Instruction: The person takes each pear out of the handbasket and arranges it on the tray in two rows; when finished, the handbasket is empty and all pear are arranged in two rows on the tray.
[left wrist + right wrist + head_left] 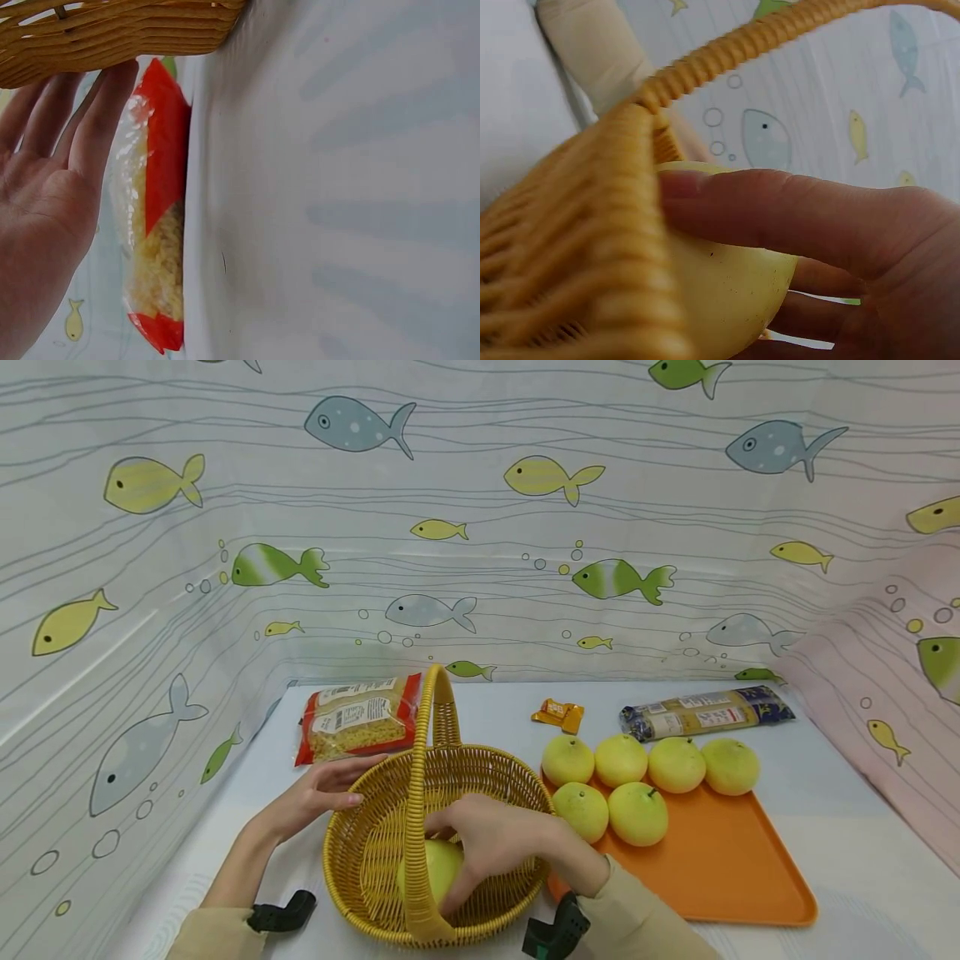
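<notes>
A yellow woven basket (510, 768) with a tall arched handle (420, 777) stands at the front of the table. Inside it, my right hand (498, 843) grips a round yellow fruit (444, 870), with the thumb across its near side. The right wrist view shows the thumb on the pale yellow skin of the fruit (727, 292), close behind the basket rim (641, 247). My left hand (324, 793) is at the left side of the basket, its fingers extended along the outside. From the left wrist, that hand's fingertips (120, 75) meet the basket's underside edge.
An orange tray (727, 868) on the right bears several round yellow fruits (637, 814). Behind lie a bag of pasta (360, 718), a small orange wrapped packet (558, 714) and a long packet of noodles (705, 712). A fish-patterned curtain (480, 610) surrounds the table.
</notes>
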Available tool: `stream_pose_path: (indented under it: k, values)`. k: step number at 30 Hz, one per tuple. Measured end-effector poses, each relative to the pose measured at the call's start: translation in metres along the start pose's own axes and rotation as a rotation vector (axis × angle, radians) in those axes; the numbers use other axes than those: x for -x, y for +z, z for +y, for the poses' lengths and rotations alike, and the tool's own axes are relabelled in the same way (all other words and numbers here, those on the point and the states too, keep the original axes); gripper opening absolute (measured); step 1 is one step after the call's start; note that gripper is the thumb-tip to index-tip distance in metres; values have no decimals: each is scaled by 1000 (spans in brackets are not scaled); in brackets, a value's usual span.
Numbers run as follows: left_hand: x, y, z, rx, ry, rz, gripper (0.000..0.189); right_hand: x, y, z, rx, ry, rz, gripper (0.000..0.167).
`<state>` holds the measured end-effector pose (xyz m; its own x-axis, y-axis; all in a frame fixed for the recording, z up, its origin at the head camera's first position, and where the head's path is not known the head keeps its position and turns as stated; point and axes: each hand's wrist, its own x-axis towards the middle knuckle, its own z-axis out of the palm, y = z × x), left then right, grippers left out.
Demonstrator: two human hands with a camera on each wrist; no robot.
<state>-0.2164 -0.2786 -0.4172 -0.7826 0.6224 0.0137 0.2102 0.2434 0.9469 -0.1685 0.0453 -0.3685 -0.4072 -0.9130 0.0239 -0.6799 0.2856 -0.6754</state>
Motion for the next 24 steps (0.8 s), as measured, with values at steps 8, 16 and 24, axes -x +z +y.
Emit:
stream_pose_path:
  k: [8, 16, 24]
  values:
    - [1, 0, 0, -1, -15, 5, 58, 15, -22, 0, -60, 38, 79, 64]
    - [1, 0, 2, 6, -5, 1, 57, 28, -38, 0, -138, 97, 151, 64]
    - [1, 0, 3, 9, -3, -1, 58, 40, -50, 2, -158, 62, 202, 62]
